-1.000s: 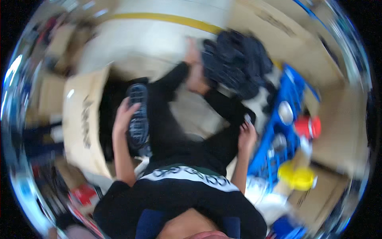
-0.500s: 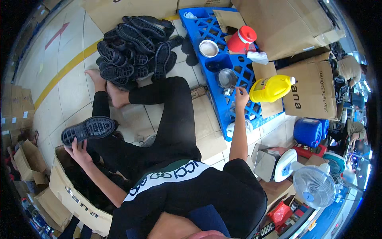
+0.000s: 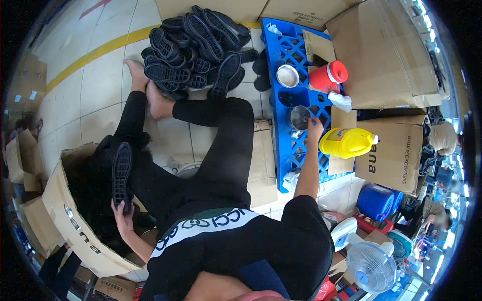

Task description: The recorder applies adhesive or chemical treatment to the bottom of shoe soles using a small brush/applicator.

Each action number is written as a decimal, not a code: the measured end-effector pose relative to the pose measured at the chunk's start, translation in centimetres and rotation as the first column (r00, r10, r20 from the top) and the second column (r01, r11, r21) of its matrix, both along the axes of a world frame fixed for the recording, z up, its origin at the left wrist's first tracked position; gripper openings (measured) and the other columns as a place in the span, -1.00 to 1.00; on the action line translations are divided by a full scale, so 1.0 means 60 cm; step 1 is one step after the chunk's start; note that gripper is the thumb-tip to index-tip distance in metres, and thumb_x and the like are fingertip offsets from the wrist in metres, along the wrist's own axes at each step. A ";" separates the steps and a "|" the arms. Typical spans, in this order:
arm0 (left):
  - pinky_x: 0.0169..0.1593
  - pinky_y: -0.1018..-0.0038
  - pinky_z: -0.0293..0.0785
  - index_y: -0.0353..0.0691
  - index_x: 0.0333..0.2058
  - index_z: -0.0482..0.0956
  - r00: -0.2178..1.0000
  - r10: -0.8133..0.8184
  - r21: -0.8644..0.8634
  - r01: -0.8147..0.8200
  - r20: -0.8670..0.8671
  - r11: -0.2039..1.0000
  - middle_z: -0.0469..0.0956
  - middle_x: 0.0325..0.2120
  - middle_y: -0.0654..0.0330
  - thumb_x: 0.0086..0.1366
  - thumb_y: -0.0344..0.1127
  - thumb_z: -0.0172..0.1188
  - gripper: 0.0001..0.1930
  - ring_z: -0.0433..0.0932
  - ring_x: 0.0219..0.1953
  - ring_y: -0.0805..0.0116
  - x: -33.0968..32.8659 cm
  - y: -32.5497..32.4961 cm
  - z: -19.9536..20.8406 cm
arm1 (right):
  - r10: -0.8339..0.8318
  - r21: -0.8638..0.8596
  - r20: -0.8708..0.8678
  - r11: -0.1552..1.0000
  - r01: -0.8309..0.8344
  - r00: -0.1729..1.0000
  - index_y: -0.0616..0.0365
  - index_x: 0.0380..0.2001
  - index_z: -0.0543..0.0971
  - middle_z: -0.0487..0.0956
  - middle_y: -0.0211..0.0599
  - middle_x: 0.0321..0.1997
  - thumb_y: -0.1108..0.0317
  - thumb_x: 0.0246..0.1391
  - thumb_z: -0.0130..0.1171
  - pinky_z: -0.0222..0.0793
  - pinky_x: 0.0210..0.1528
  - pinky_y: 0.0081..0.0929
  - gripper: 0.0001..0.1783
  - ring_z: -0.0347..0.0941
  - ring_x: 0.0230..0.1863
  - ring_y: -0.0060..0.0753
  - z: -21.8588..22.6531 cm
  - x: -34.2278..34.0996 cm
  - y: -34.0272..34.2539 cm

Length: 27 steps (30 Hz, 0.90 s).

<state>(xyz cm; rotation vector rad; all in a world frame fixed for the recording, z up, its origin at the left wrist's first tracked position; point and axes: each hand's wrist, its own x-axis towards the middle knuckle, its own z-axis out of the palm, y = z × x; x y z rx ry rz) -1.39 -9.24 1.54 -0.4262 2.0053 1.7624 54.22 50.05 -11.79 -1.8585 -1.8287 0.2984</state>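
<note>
The black sole (image 3: 122, 173) is showing its tread beside the leg (image 3: 153, 173), the left hand (image 3: 123, 216) grasping its near end; a steady end-grip is leaving the tread clear. The right hand (image 3: 315, 129) is pinching what is perhaps a handle (image 3: 311, 121) by the cup (image 3: 298, 118) on the blue pallet (image 3: 279, 143).

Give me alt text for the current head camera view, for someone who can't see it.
A seated person holds a black shoe sole in the left hand by an open cardboard box, the right hand at a small round cup on a blue plastic pallet. More black soles lie heaped on the tiled floor.
</note>
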 end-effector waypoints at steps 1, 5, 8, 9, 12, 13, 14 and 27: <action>-0.03 0.22 0.47 -0.20 0.16 0.36 0.992 -0.071 0.006 0.071 0.101 0.997 0.46 -0.04 0.09 0.17 -0.15 0.31 -0.39 0.45 0.00 0.17 0.009 0.001 -0.001 | -0.023 -0.009 -0.042 1.000 0.023 0.999 0.23 -0.36 0.64 0.64 0.01 -0.40 0.24 0.01 0.23 0.49 -0.26 -0.19 -0.75 0.59 -0.34 0.06 0.007 0.011 -0.002; 0.03 0.21 0.42 -0.19 0.19 0.37 0.938 -0.038 0.060 0.018 0.344 0.998 0.44 0.05 0.10 0.14 -0.02 0.36 -0.31 0.43 0.03 0.20 0.001 0.019 -0.014 | -0.088 -0.118 0.080 0.988 0.097 0.993 0.23 -0.36 0.64 0.65 -0.03 -0.39 0.24 0.02 0.23 0.49 -0.26 -0.24 -0.75 0.60 -0.35 0.01 0.023 0.064 -0.019; 0.20 0.18 0.27 -0.21 0.22 0.36 0.948 -0.116 -0.049 0.137 0.297 0.989 0.38 0.15 0.10 0.14 0.08 0.33 -0.25 0.34 0.16 0.18 -0.032 0.035 -0.026 | -0.192 0.015 0.088 0.981 0.192 0.977 0.23 -0.34 0.65 0.66 -0.08 -0.40 0.24 0.00 0.26 0.50 -0.25 -0.24 -0.74 0.61 -0.36 -0.07 0.022 0.078 -0.028; 0.26 0.19 0.19 -0.21 0.25 0.33 0.953 -0.200 -0.076 0.222 0.229 0.972 0.34 0.20 0.09 0.14 0.12 0.31 -0.21 0.29 0.23 0.15 -0.040 0.042 -0.028 | -0.268 0.029 0.043 0.963 0.267 0.962 0.23 -0.33 0.65 0.66 -0.10 -0.40 0.23 -0.02 0.28 0.50 -0.24 -0.24 -0.73 0.61 -0.35 -0.09 0.021 0.080 -0.030; 0.35 0.26 0.04 -0.23 0.28 0.28 0.958 -0.264 -0.325 0.285 0.108 0.902 0.27 0.28 0.08 0.16 0.14 0.28 -0.17 0.19 0.32 0.16 -0.055 0.064 -0.028 | -0.167 -0.001 -0.033 0.986 0.167 0.985 0.21 -0.38 0.66 0.67 -0.12 -0.41 0.24 -0.03 0.28 0.50 -0.25 -0.23 -0.75 0.61 -0.36 -0.12 0.010 0.081 -0.030; 0.35 0.26 0.04 -0.23 0.28 0.28 0.959 -0.260 -0.320 0.283 0.114 0.904 0.27 0.28 0.08 0.16 0.14 0.28 -0.17 0.19 0.32 0.16 -0.061 0.072 -0.024 | -0.162 -0.083 -0.010 0.984 0.160 0.987 0.21 -0.41 0.66 0.67 -0.13 -0.42 0.23 -0.03 0.28 0.50 -0.25 -0.24 -0.76 0.61 -0.37 -0.12 0.009 0.081 -0.029; 0.36 0.28 0.01 -0.23 0.29 0.25 0.944 -0.285 -0.328 0.325 0.164 0.887 0.26 0.29 0.08 0.17 0.14 0.27 -0.16 0.19 0.33 0.16 -0.066 0.080 -0.019 | -0.224 0.002 0.102 0.974 0.225 0.969 0.22 -0.43 0.66 0.67 -0.12 -0.42 0.23 -0.04 0.28 0.49 -0.25 -0.25 -0.75 0.61 -0.37 -0.13 0.007 0.080 -0.030; -0.14 0.36 0.58 -0.22 0.12 0.39 0.935 -0.277 0.326 0.197 0.221 0.925 0.60 -0.15 0.00 0.19 -0.15 0.16 -0.47 0.63 -0.26 0.21 -0.055 0.089 0.006 | -0.170 0.620 0.082 0.780 0.083 0.982 0.34 -0.41 0.56 0.54 -0.02 -0.39 0.47 0.08 0.18 0.44 -0.30 -0.19 -0.89 0.46 -0.38 -0.01 0.148 -0.068 -0.036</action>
